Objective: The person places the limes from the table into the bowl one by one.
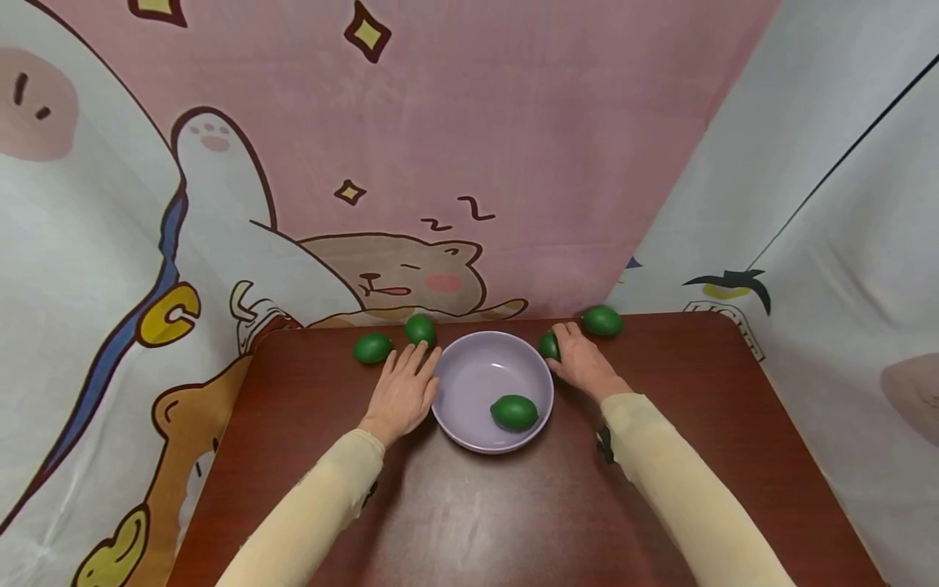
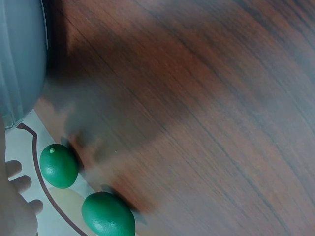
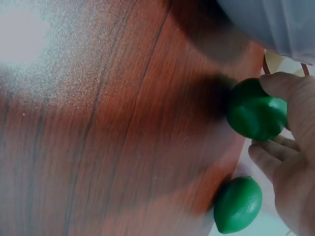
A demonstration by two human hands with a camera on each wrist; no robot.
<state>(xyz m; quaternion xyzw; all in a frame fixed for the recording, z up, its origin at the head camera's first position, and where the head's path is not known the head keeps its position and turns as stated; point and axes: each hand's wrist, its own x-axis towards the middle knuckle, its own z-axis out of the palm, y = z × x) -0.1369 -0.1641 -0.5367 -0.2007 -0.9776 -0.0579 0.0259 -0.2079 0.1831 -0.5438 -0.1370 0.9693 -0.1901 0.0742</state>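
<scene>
Right now your right hand pinches a green lime between thumb and fingers, just right of the lilac bowl and near the far edge of the table; whether that lime is clear of the wood, the views do not tell. Your left hand holds nothing, its fingers straight and slightly spread beside the bowl's left rim. The bowl sits near the middle of the far edge, with an oval lime inside it, toward the near right of its rim. Past your left fingers, a round-looking lime lies by the far edge, and a neighbouring lime lies to its left, slightly nearer you. Beyond your right hand, an outer lime lies at the far edge, toward the far right corner. Cream sleeves cover your forearms
</scene>
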